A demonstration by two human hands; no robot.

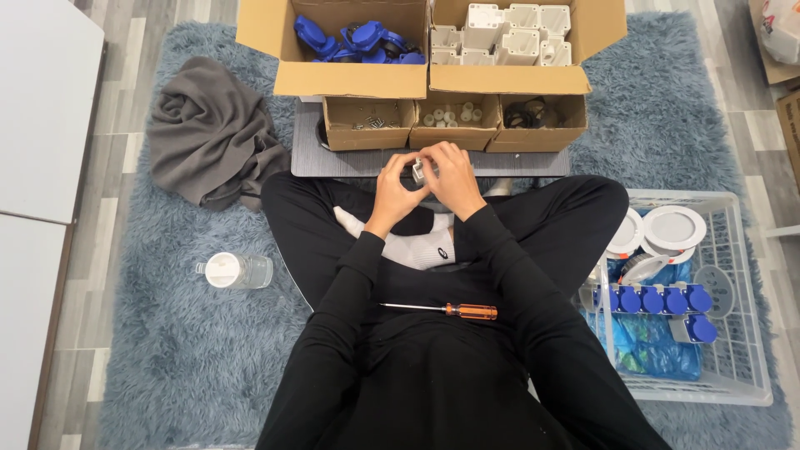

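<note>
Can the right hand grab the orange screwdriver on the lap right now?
Probably not straight away: the right hand is busy, holding a small grey part together with the left hand. Nothing covers the screwdriver, which lies bare on the lap, so it looks reachable once that hand lets go.

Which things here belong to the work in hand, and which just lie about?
In use: small white part, held by left hand and right hand; parts boxes; screwdriver; basket of finished pieces.
Lying about: grey cloth; bottle.
</note>
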